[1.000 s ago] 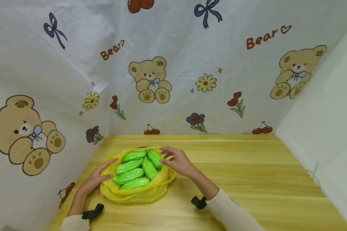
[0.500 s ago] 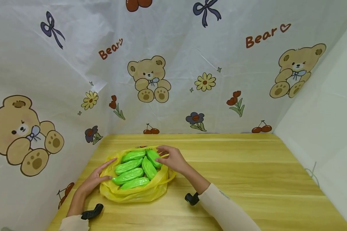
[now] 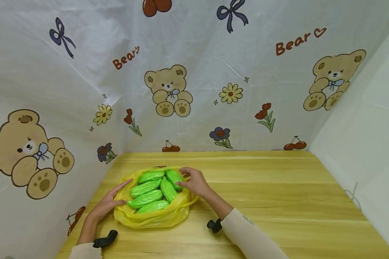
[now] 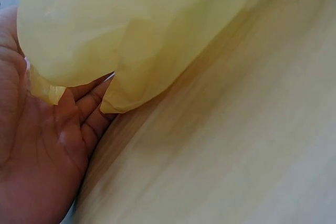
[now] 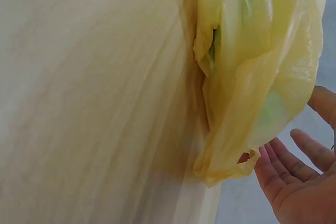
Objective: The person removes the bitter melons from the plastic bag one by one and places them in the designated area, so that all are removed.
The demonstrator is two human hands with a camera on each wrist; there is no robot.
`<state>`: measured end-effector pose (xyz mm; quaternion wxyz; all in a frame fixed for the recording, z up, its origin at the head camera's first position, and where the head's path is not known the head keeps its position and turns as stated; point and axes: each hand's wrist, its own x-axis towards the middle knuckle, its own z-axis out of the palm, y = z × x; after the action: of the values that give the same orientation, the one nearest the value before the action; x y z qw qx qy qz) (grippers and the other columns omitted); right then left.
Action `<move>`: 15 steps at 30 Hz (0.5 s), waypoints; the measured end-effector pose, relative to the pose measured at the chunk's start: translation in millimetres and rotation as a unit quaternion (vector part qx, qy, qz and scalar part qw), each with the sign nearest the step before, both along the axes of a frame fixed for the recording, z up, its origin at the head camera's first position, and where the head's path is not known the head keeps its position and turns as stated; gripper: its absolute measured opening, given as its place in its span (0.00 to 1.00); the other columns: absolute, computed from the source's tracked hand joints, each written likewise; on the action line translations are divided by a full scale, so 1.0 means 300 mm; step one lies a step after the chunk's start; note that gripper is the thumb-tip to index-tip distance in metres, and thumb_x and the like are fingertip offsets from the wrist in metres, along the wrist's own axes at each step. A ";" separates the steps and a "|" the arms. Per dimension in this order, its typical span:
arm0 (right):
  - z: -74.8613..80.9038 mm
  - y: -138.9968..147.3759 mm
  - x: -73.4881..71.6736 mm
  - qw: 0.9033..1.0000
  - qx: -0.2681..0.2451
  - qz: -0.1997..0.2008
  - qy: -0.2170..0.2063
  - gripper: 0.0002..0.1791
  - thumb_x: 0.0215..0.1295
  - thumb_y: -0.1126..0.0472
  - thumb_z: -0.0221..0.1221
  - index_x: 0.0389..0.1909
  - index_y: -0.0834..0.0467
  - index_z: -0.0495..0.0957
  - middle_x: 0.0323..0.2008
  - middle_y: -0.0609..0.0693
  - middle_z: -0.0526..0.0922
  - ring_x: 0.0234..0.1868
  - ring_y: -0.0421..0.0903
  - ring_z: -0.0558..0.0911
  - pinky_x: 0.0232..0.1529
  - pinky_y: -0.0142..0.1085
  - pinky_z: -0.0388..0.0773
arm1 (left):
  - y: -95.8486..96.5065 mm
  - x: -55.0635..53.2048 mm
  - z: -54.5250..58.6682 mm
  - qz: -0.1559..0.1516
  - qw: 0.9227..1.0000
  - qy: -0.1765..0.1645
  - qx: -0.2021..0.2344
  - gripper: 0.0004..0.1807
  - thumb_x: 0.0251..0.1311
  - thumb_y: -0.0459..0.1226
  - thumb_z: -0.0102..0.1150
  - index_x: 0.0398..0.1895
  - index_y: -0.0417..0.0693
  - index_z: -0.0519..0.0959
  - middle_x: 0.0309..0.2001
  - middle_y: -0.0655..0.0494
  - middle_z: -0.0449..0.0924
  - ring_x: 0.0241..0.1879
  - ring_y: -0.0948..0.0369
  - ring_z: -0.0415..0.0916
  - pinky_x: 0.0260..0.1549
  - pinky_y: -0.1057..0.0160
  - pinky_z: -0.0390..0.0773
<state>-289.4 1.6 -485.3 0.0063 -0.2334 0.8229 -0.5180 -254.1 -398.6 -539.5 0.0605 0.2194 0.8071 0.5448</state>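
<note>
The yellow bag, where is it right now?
In the head view, the yellow bag sits on the left part of the wooden table, between the left hand and the right hand.

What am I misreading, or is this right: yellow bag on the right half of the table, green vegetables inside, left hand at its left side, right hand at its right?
One error: the bag is on the table's left half, per the head view. Vegetables, left hand and right hand are as stated.
</note>
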 end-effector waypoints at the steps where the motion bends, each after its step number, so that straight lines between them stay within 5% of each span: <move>1: -0.002 0.000 0.001 1.000 0.003 -0.003 -0.002 0.30 0.62 0.61 0.71 0.63 0.66 0.76 0.56 0.63 0.81 0.54 0.60 0.81 0.50 0.48 0.82 | 0.001 0.000 0.000 -0.001 1.000 0.000 0.001 0.44 0.62 0.27 0.59 0.81 0.47 0.54 0.81 0.40 0.44 0.72 0.81 0.45 0.59 0.82 0.54; 15: -0.058 -0.025 -0.011 1.000 0.014 -0.018 -0.020 0.31 0.60 0.59 0.72 0.63 0.65 0.76 0.53 0.60 0.82 0.51 0.56 0.82 0.50 0.47 0.81 | 0.005 0.001 -0.001 -0.001 1.000 0.005 0.008 0.46 0.59 0.25 0.61 0.81 0.45 0.55 0.80 0.38 0.45 0.73 0.80 0.46 0.60 0.81 0.56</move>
<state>-292.7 -5.9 -502.7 0.0166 -0.2076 0.8337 -0.5114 -253.9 -397.2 -539.7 0.0548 0.2237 0.8027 0.5501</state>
